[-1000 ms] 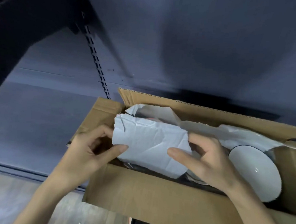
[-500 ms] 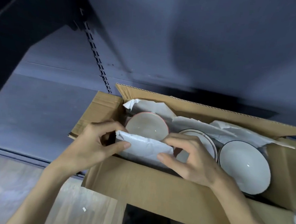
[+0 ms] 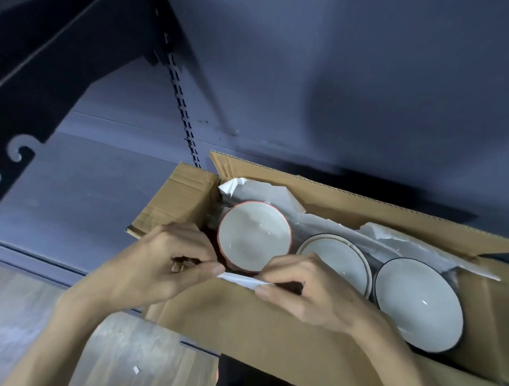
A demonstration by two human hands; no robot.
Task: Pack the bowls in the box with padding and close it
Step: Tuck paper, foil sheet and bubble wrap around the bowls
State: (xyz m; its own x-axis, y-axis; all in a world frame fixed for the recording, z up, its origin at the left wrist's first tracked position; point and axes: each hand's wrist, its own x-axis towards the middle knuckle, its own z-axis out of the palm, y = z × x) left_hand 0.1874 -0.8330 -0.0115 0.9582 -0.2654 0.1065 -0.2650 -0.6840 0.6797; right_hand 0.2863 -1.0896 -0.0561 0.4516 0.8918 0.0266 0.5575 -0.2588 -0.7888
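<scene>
An open cardboard box [image 3: 267, 329] holds three white bowls in a row, all tilted so their hollows face the camera. Nearest the box's left end wall sits the red-rimmed bowl [image 3: 254, 236]. Just beside it, toward the box's middle, is the brown-rimmed bowl [image 3: 337, 259], partly hidden behind the right hand. At the box's right end lies the dark-rimmed bowl [image 3: 418, 303], the largest in view, its edge close against the brown-rimmed one.

White crumpled paper [image 3: 280, 196] lines the box's far wall behind the bowls and runs out toward the right flap [image 3: 490, 248]. A narrower folded paper strip [image 3: 242, 281] lies along the inside of the box's near wall, in front of the red-rimmed bowl.

The left hand [image 3: 158, 264] has its fingers curled and its thumb pressed on the left end of that strip, pinching it at the near wall. The right hand [image 3: 309, 290] pinches the strip's other end between thumb and bent fingers, its knuckles over the lower edge of the brown-rimmed bowl.

The box's left flap [image 3: 177, 199] stands folded outward, and the far flap [image 3: 352, 196] rises against the dark wall [image 3: 345, 78]. Little gap shows between the bowls and the box's near wall; the top of the box is uncovered. A dark shelf bracket [image 3: 43, 87] hangs above and left of the box.
</scene>
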